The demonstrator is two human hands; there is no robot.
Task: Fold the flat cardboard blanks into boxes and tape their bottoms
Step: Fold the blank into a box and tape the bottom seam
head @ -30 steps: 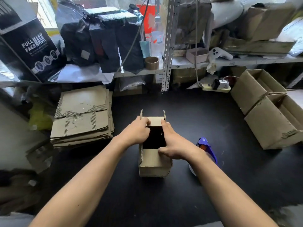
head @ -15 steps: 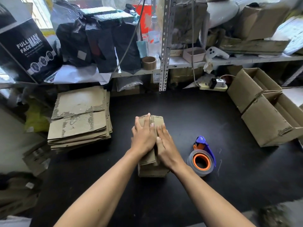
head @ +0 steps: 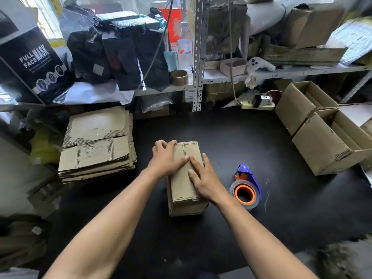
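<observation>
Head view: a black table [head: 261,198] fills the middle, with a cluttered shelf [head: 221,76] along its far edge. At the far right stand two open boxes [head: 322,150], touching each other, the nearer one cut off by the frame edge. On the left lies a stack of flat blanks [head: 96,146], its top sheet scuffed so the corrugation shows.

In the centre stands the box [head: 186,178] being worked, its folded flaps facing up and closed, a seam running away from the camera along the top. Both hands lie on that top face. The left hand [head: 166,159] rests palm down on the left flap, fingers reaching over the far left corner, slightly bent but not clasping anything. The right hand [head: 203,178] lies flat on the right flap, fingers straight and spread, their tips meeting the left hand's fingertips at the seam. Neither hand grips; both press down. The hands cover much of the seam, so whether the flaps meet fully there cannot be told.

Just right of the box, near the right wrist, lies a tape dispenser [head: 246,188], blue with an orange core, untouched. The bottom right corner is blurred.
</observation>
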